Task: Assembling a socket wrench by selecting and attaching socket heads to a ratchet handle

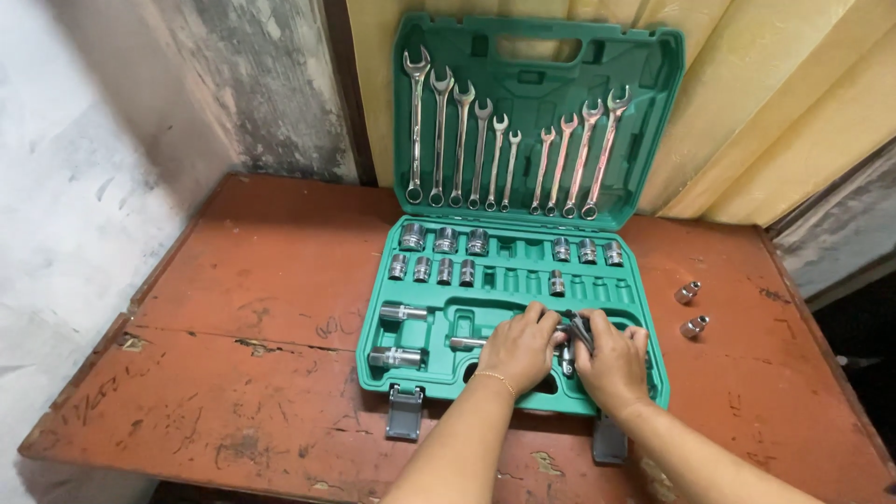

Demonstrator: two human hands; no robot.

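Observation:
An open green tool case [422,385] lies on a worn red wooden table [261,317]. Its upright lid holds a row of several chrome spanners [485,149]. The tray holds chrome sockets [446,241] in two rows. My left hand [519,350] and my right hand [611,366] meet over the tray's lower right part, both gripping a dark-handled ratchet tool [577,329] that sticks up between them. Its lower end is hidden by my fingers. A thin bracelet circles my left wrist.
Two loose chrome sockets [688,293] [693,327] lie on the table right of the case. Two long sockets [401,312] [396,357] sit at the tray's left. A stained wall stands at the left, and yellow curtains hang behind the lid.

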